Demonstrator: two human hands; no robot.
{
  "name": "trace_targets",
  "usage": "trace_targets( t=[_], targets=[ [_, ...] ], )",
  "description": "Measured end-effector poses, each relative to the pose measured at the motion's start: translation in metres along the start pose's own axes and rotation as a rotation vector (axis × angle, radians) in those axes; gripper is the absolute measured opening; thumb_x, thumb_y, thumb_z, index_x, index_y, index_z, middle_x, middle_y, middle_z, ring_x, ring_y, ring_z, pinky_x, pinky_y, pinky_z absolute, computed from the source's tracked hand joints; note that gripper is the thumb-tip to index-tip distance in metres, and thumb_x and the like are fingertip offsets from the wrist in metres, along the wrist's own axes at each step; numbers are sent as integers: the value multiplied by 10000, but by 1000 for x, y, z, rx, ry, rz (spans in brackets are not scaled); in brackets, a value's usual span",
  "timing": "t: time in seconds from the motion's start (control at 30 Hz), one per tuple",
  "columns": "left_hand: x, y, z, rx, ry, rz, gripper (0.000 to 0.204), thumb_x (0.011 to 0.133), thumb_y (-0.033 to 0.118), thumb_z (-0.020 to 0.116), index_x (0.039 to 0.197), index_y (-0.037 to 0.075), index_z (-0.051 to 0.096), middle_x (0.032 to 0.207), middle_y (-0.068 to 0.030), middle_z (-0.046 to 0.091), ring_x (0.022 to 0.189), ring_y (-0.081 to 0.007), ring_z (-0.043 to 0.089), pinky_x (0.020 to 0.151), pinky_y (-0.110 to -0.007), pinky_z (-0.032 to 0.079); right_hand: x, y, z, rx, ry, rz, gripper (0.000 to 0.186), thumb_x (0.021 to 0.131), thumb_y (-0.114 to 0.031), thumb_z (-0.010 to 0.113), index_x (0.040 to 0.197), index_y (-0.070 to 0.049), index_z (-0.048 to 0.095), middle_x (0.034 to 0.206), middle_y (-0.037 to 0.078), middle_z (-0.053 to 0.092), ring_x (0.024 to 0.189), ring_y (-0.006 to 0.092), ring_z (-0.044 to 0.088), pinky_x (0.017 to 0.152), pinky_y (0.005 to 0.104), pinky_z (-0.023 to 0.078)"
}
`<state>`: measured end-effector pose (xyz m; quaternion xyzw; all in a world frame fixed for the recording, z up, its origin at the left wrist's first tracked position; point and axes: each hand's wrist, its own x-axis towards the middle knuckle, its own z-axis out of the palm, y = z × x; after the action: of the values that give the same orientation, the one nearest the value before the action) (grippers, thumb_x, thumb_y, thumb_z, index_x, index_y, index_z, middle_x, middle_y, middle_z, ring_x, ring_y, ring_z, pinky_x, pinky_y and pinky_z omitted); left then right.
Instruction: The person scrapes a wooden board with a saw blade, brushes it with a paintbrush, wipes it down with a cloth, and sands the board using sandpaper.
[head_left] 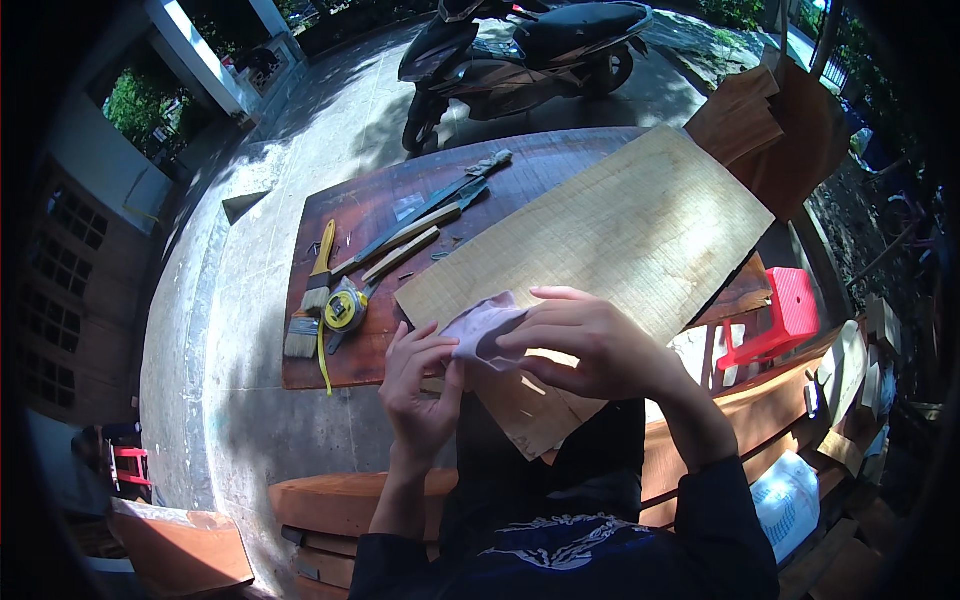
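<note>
Between my two hands is a small pale lilac sheet (484, 328), bent and curled; whether it is cloth or sandpaper I cannot tell. My left hand (418, 385) pinches its left edge between thumb and fingers. On the other side, my right hand (595, 345) grips the right edge with its fingers curved over it. Directly beneath lies a long, light-coloured wooden board (640, 225), set slantwise across a dark reddish wooden table (345, 215). Its near end projects past the table edge towards my body.
Left of the board lie a yellow tape measure (345, 309), a yellow-handled paintbrush (322, 260), a second brush (302, 336) and several long wood-handled tools (410, 235). A red plastic stool (785, 310) stands at right. Beyond the table is a parked scooter (520, 60).
</note>
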<state>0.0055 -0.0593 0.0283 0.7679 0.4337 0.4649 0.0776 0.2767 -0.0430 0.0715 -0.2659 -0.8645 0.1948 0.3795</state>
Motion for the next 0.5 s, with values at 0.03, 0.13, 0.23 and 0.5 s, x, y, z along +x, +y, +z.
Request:
trace_targets(
  t=[0.03,0.13,0.23,0.5],
  targets=[
    [3,-6,-4,-95,-3,-45,160,885,17,805,1041,19,767,1096,-119,802,1254,-377,726,1222,-607,430,-11,5,-3,27,40,69,324,952,-117,816,1273,-100,775,1208,68,810,1127,265,780,1160,566,525],
    [24,-27,-18,-143,27,-141,107,928,-7,734,1035,-7,737,1023,-143,798,1122,-333,784,1165,-541,513,-38,24,-13,-72,232,275,276,995,-130,771,1259,-52,776,1228,142,793,1187,339,751,1148,490,528],
    [79,-34,-26,-38,109,-181,65,967,28,732,991,-31,721,934,-99,793,942,-154,768,859,-335,612,-71,40,-16,-223,386,524,307,1000,-145,749,1281,-22,766,1268,192,775,1274,369,713,1123,466,533],
    [195,-124,-41,457,27,-258,204,978,199,741,1002,-1,776,854,-138,806,793,-270,806,785,-387,622,-68,37,-15,-226,380,551,327,989,-187,746,1261,-7,769,1275,196,771,1302,376,692,1100,466,540]
  ],
)
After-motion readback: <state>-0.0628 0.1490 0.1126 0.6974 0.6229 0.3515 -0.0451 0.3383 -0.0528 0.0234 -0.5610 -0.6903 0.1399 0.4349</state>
